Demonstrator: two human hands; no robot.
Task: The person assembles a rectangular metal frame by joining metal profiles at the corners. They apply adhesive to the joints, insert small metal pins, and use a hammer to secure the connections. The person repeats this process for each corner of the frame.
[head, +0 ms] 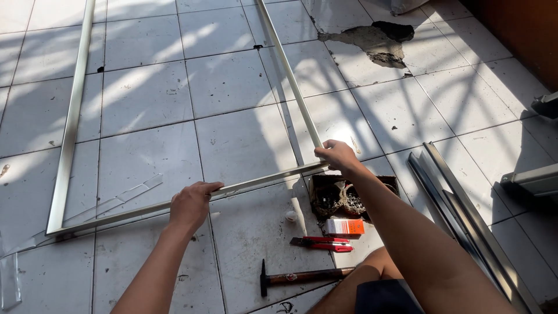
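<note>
Aluminium frame, a big open rectangle of thin silvery bars, sits flat on the white tiled floor with its near bar running across just in front of the person. Left hand is curled over that near bar around the middle, fingers wrapped on top and thumb underneath as far as I can see, so it's pinned down rather than lifted. Right hand is closed around the near right corner where the side bar meets the front one, looks like it's steadying the joint so the two pieces stay square.

Tools are parked within arm's reach by the knee: a hammer with a wooden handle, red-handled pliers next to it, a small orange and white box, and a dark tray of wire and bits just behind. Spare metal profiles lie off to the right, clear of the frame. Cracked tile patch further back
</note>
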